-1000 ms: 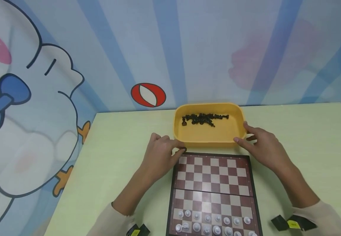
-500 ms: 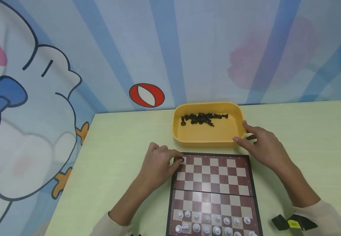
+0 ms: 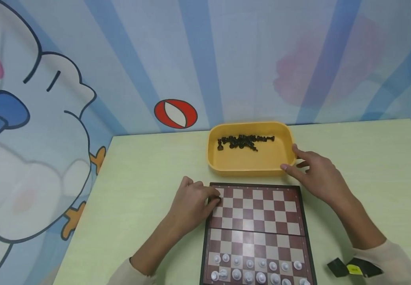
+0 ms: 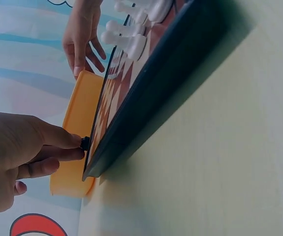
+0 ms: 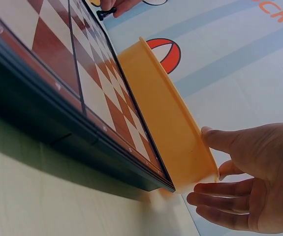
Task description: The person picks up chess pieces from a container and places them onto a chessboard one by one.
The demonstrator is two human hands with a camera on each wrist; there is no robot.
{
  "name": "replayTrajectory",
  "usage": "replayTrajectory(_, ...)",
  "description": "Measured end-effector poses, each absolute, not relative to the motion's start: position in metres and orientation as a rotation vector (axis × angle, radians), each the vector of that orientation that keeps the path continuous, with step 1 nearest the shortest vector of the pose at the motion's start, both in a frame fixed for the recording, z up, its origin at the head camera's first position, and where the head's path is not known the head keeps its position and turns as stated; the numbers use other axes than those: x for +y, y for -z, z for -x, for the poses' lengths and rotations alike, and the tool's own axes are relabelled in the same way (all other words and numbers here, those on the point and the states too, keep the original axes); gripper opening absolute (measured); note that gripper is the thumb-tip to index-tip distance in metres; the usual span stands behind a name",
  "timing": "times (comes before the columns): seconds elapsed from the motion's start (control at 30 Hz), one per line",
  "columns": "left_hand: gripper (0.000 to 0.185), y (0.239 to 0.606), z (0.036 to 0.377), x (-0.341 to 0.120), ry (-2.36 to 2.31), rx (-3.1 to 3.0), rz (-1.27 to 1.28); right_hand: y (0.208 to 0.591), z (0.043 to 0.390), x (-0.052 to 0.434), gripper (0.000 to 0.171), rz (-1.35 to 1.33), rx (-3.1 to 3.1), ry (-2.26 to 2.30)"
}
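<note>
My left hand [image 3: 216, 200] pinches a small black chess piece [image 3: 220, 200] at the far left corner of the brown-and-cream chessboard [image 3: 258, 221]. The left wrist view shows the black chess piece [image 4: 84, 143] between thumb and forefinger at the chessboard's rim [image 4: 146, 113]. My right hand [image 3: 294, 162] rests with straight fingers against the near right corner of the yellow tray [image 3: 248, 168]. In the right wrist view its thumb touches the yellow tray's rim [image 5: 180, 142]. Several black pieces [image 3: 244, 142] lie in the tray. White pieces [image 3: 255, 271] stand on the board's near rows.
The pale green table [image 3: 144, 178] ends at a left edge next to a cartoon-printed backdrop [image 3: 48, 118] that also rises behind the tray. A black strap with a yellow tag [image 3: 354, 269] lies by my right sleeve.
My left hand has drawn back from the tray's near left corner onto the board's far left corner, carrying the black piece. The right hand stays on the tray.
</note>
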State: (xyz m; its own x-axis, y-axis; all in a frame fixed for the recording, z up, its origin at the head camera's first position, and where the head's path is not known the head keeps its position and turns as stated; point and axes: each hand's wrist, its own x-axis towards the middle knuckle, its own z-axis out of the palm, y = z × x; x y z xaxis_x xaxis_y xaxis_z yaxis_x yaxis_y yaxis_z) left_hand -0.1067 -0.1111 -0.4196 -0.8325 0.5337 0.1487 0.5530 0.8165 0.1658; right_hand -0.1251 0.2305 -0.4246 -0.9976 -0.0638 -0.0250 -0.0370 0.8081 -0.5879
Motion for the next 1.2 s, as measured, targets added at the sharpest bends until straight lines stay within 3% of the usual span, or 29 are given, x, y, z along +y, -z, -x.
replayTrajectory(1.2,0.017,0.410,0.108,-0.113,0.293,-2.877,0.869,0.425,0.126,0.232,0.086,0.067,2.932,0.965)
